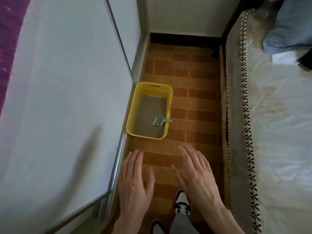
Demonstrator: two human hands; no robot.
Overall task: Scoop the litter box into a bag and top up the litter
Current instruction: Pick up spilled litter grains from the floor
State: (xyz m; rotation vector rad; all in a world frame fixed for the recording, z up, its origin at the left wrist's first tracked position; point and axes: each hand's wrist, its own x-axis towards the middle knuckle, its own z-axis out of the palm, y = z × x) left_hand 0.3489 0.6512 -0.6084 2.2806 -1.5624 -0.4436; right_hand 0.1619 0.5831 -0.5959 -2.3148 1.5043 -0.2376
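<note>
A yellow litter box [169, 97] stands on the brick-patterned floor against the left wall, filled with grey litter [149, 114]. A pale blue-grey slotted scoop [159, 121] lies in the litter near the box's right wall, its handle resting over the rim. My left hand [135, 179] and my right hand [195, 173] hover palm-down, fingers straight, above the floor in front of the box. Both hold nothing and touch nothing. No bag is in view.
A white wardrobe panel with a metal frame [118, 166] lines the left side. A bed with a patterned edge [246, 115] bounds the right. The floor strip [194, 98] between them is narrow. My shoes [181, 203] are at the bottom.
</note>
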